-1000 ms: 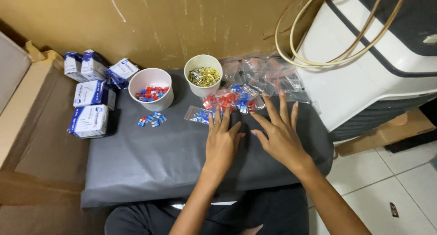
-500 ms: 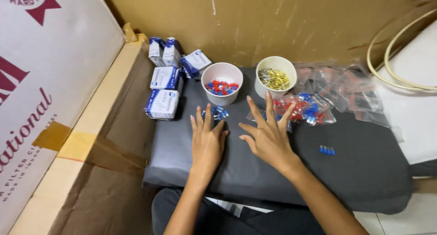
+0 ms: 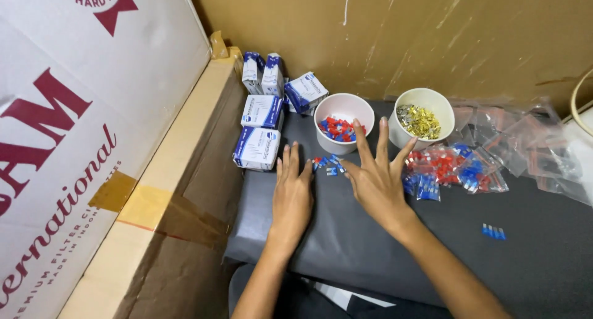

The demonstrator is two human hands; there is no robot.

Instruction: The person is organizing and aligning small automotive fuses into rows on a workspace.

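Observation:
My left hand (image 3: pixel 293 192) lies flat on a dark grey padded surface (image 3: pixel 432 245), fingers together, holding nothing. My right hand (image 3: pixel 377 177) hovers beside it with fingers spread wide, also holding nothing. Between the fingertips lies a small scatter of blue and red plastic connectors (image 3: pixel 327 164). Just beyond stands a white cup of red and blue connectors (image 3: pixel 343 122), and to its right a white cup of brass metal pieces (image 3: pixel 422 117). Clear bags of red and blue connectors (image 3: pixel 454 169) lie right of my right hand.
Several small blue-and-white boxes (image 3: pixel 262 112) are stacked at the back left. A large printed cardboard carton (image 3: pixel 80 152) walls the left side. Crumpled clear bags (image 3: pixel 531 146) lie at the far right, and a loose blue connector strip (image 3: pixel 493 232) sits on the pad.
The view has swung left, bringing the carton in close. Both hands have slid left and forward toward the loose connectors near the first cup.

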